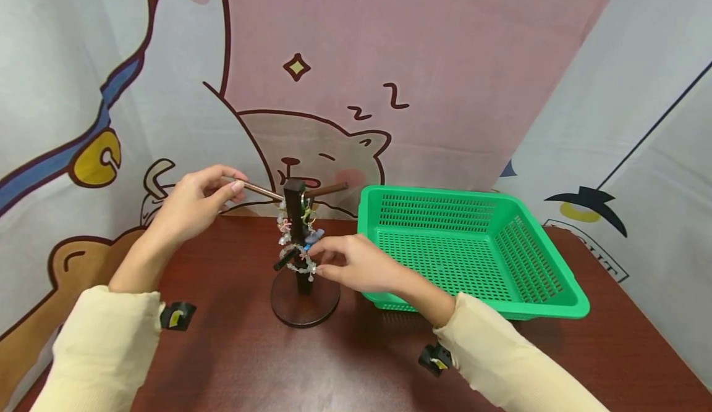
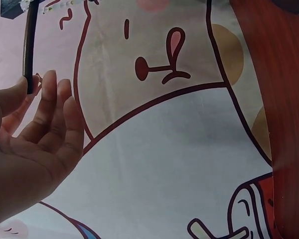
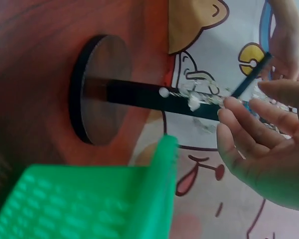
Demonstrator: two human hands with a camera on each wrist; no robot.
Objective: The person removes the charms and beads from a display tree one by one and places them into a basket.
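A dark wooden jewelry stand (image 1: 303,301) with a round base stands upright on the table, with several beaded bracelets on it. My left hand (image 1: 197,196) pinches the end of the stand's upper left peg (image 1: 261,190) between thumb and fingers; the left wrist view shows this grip on the dark peg (image 2: 30,50). By the lower peg (image 1: 285,259) hangs a clear beaded bracelet (image 1: 303,270). My right hand (image 1: 361,264) is at its right side, fingers bent loosely and thumb apart from them, fingertips at the beads and a blue charm (image 1: 307,248). Whether they grip anything is unclear.
A green plastic basket (image 1: 556,307) with perforated walls stands right of the stand, just behind my right hand. Another peg (image 1: 328,189) sticks out to the upper right. A cartoon-printed cloth (image 1: 445,60) hangs behind the reddish-brown table (image 1: 250,362).
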